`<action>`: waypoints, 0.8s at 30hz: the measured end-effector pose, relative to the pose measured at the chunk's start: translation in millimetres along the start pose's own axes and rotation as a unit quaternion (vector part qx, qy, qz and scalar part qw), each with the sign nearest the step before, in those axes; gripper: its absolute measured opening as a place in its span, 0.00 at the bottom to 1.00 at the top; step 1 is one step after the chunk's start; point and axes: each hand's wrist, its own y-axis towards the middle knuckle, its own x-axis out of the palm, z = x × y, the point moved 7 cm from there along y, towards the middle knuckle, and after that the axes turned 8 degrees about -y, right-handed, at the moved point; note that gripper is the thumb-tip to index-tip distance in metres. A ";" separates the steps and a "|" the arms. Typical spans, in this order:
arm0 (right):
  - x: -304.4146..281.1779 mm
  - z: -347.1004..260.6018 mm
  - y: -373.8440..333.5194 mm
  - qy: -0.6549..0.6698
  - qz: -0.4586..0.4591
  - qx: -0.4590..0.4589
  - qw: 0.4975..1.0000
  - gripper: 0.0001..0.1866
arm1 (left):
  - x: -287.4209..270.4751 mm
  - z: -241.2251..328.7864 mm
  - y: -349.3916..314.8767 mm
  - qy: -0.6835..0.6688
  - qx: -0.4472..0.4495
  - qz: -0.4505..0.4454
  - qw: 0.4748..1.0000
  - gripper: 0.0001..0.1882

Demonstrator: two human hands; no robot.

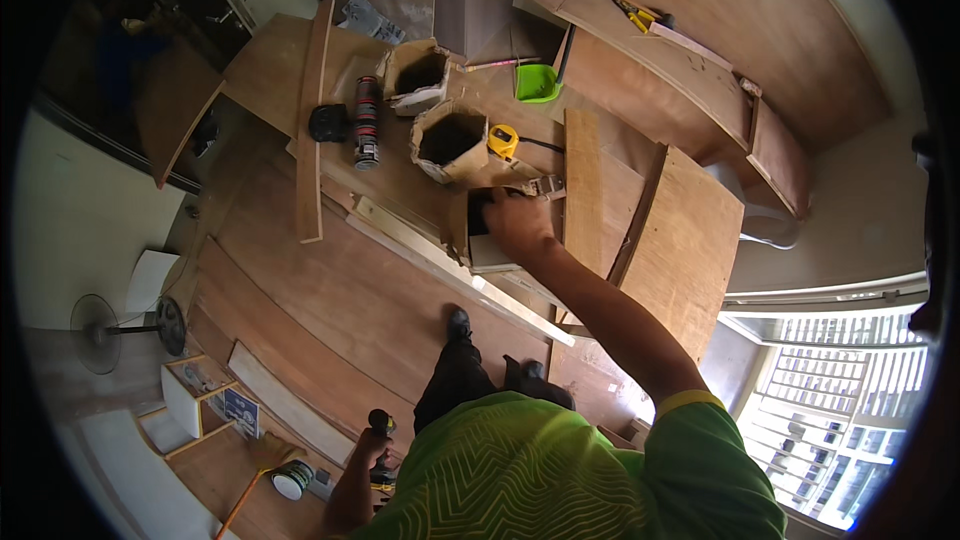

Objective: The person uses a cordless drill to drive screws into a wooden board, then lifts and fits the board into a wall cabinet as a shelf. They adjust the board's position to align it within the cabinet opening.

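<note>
The wooden bench [384, 192] is the largest thing within the person's reach, and it carries the rest at the far side. A loose plank [582, 180] lies across it, just to the right of the work; it looks stiff, and its long edges would give the surest hold.

At the bench's near edge stands an open cardboard box [457, 230], with two more cut-down boxes, the middle box [432, 162] and the far box [420, 100], beyond it. The card is probably light and rather soft, its torn rims likely to bend under a pinch, so a low hold on opposite walls would suit it better. The right hand [522, 224] reaches into the near box; its fingertips are hidden there, so whether they grip anything cannot be told.

The drill [381, 421] is well apart from the bench, low at the person's left side. The left hand [371, 450] is closed around its handle. It is likely the heaviest thing held, hard and dense, and the handle is the right place to take it.

Smaller is the yellow tape measure [503, 141] beside the middle box: hard-cased, perhaps a little slippery, best gripped across its sides.
</note>
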 end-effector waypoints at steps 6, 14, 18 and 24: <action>4.0 8.6 -2.2 0.060 0.082 0.002 0.995 0.08 | -41.8 18.8 22.9 0.042 -0.002 0.001 0.999 0.10; -7.9 14.3 -10.8 0.079 0.160 0.001 0.984 0.07 | -17.6 151.3 31.8 0.078 0.119 0.021 0.990 0.20; -7.5 45.7 -33.5 0.447 0.107 0.077 0.885 0.06 | -3.5 194.3 28.5 0.051 0.186 0.005 0.981 0.25; 7.8 58.8 -51.5 0.904 0.047 0.064 0.421 0.02 | 8.2 217.9 34.4 0.080 0.165 -0.028 0.983 0.28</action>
